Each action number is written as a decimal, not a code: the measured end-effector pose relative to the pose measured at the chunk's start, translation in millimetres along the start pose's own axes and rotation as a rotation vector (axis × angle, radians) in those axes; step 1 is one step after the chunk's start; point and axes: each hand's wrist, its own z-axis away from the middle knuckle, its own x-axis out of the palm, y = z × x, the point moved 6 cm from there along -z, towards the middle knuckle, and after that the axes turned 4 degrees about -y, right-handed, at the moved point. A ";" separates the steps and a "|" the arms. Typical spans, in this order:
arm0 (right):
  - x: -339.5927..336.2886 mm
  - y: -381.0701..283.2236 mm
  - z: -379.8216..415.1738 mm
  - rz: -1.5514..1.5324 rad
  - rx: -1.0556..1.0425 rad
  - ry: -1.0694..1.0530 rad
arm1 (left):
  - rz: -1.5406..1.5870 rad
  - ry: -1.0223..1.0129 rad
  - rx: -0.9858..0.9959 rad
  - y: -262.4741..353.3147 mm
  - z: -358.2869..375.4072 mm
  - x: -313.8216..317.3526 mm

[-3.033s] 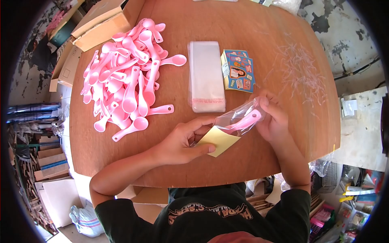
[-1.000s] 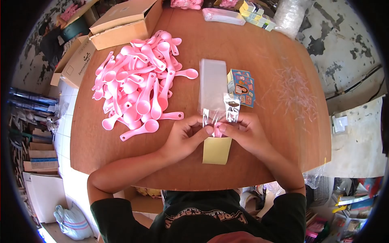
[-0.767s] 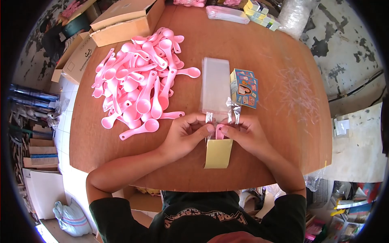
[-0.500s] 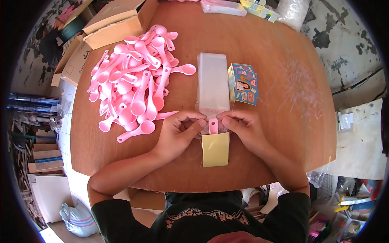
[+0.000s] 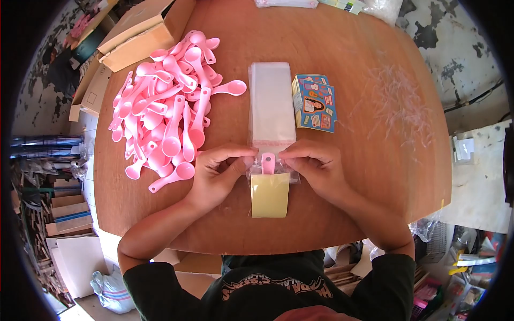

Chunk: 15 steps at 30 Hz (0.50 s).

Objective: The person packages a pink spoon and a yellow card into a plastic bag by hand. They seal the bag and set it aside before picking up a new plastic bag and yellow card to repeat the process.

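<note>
My left hand point(image 5: 220, 174) pinches the left side of a clear plastic bag point(image 5: 252, 170) near its upper edge. On the opposite side, my right hand point(image 5: 317, 167) has thumb and fingertips closed on the bag's upper right corner. Inside the bag lies a yellow card point(image 5: 270, 198), blank on the side that shows. A pink spoon's handle point(image 5: 268, 167), with a hole in its end, sticks up above the card; its bowl is hidden. Just beyond my fingertips lies a stack of clear plastic bags point(image 5: 272, 104). Printed blue cards point(image 5: 318, 109) are piled to the right of the stack.
A heap of pink spoons point(image 5: 171, 144) covers the table's left side. Behind it stands an open cardboard box point(image 5: 142, 40). Thin clear plastic strips point(image 5: 399, 107) lie scattered at the right of the wooden table point(image 5: 369, 182). More plastic packets point(image 5: 286, 3) sit at the far edge.
The view has shifted slightly, so the table's contents appear further left and up. My hands still pinch the bag, with small shifts of the fingers at its upper edge.
</note>
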 end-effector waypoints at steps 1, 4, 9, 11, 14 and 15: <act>-0.9 -1.0 -1.1 0.019 -0.066 -0.023 | -0.001 0.000 -0.004 -0.1 -0.9 -0.2; 0.2 -5.8 -1.4 0.046 -0.076 -0.042 | -0.027 0.006 -0.040 -0.9 -1.7 -0.7; 2.1 -3.0 -1.8 0.034 -0.028 -0.039 | 0.061 -0.028 -0.004 0.1 -2.7 -0.5; 2.1 -2.9 -2.1 0.070 -0.021 -0.043 | 0.095 -0.016 -0.032 -1.9 -2.3 -0.6; 3.0 -2.2 -2.2 0.090 -0.037 -0.051 | 0.065 -0.014 -0.029 -1.8 -2.3 -0.8; 3.4 -2.1 -2.2 0.091 -0.038 -0.053 | 0.061 -0.015 -0.034 -1.6 -2.3 -1.0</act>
